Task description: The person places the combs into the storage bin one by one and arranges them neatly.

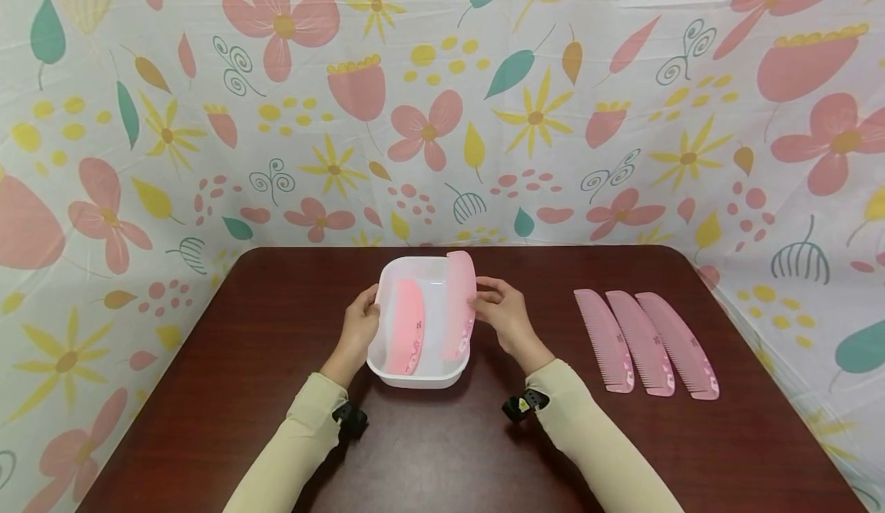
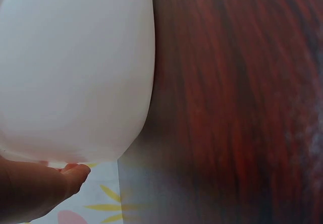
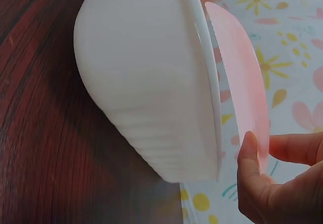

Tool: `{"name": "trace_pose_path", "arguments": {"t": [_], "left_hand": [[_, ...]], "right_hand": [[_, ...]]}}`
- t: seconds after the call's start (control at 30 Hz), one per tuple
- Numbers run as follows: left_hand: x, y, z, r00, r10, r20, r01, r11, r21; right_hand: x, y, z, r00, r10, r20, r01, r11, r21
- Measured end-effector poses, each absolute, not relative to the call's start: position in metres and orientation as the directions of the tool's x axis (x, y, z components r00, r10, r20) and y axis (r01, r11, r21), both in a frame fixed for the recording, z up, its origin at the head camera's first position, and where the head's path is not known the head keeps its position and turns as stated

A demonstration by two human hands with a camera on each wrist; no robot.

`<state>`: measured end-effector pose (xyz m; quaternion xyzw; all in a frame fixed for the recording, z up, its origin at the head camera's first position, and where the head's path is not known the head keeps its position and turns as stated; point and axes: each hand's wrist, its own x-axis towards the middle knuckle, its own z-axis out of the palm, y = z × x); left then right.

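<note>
A white plastic basin (image 1: pixel 415 382) stands on the table, with one pink comb (image 1: pixel 406 329) lying inside at its left. My left hand (image 1: pixel 359 327) grips the basin's left edge; in the left wrist view, that hand (image 2: pixel 43 188) shows at the rim, partly cut off. Between thumb and fingers, my right hand (image 1: pixel 505 315) pinches another pink comb (image 1: pixel 459 306) by its curved back, over the basin's right side. The right wrist view shows this comb (image 3: pixel 242 72) just above the rim, apart from it, and the right hand (image 3: pixel 282 183) at its back.
Three pink combs (image 1: pixel 641 344) lie side by side on the right part of the dark reddish-brown table (image 1: pixel 429 451). A floral cloth (image 1: pixel 442 114) hangs behind the table's far edge and along both sides.
</note>
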<state>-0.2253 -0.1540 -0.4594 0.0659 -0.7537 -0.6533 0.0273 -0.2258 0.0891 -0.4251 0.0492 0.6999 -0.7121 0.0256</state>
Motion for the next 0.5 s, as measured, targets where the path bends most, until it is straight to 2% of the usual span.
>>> {"name": "trace_pose_path", "arguments": {"t": [0.5], "left_hand": [[-0.225, -0.154, -0.461, -0.991, -0.131, -0.035, -0.052, 0.130, 0.990]], "right_hand": [[-0.227, 0.060, -0.427, -0.993, 0.000, -0.115, 0.115, 0.001, -0.993]]}}
